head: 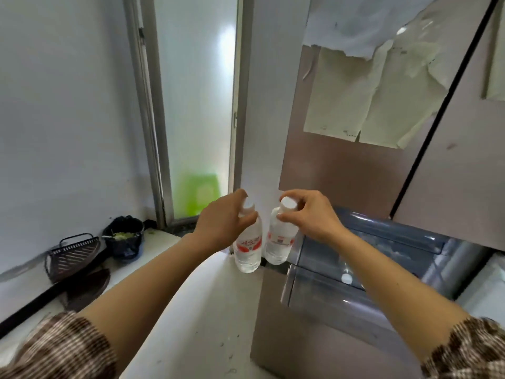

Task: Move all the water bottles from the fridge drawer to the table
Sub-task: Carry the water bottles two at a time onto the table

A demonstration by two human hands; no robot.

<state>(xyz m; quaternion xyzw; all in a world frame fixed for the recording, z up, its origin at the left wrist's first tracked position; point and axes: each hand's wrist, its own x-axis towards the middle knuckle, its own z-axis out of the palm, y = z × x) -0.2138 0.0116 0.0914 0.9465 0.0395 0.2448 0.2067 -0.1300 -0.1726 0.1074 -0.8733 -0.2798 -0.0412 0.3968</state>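
Note:
Two clear water bottles with white caps and red-and-white labels hang upright side by side. My left hand (pixel 222 222) grips the left bottle (pixel 248 248) round its neck, over the far right corner of the white table (pixel 191 310). My right hand (pixel 308 214) pinches the right bottle (pixel 280 242) just below its cap, over the gap between the table and the open fridge drawer (pixel 369 272). Inside the drawer another white bottle cap (pixel 347 278) shows; the bottle under it is hard to make out.
A dark wire basket (pixel 72 254), a black bag of food scraps (pixel 124 237) and a long dark bar (pixel 49 294) lie at the table's left. The brown fridge doors (pixel 341 170) with peeling film rise ahead on the right. A frosted window (pixel 196 105) is behind the table.

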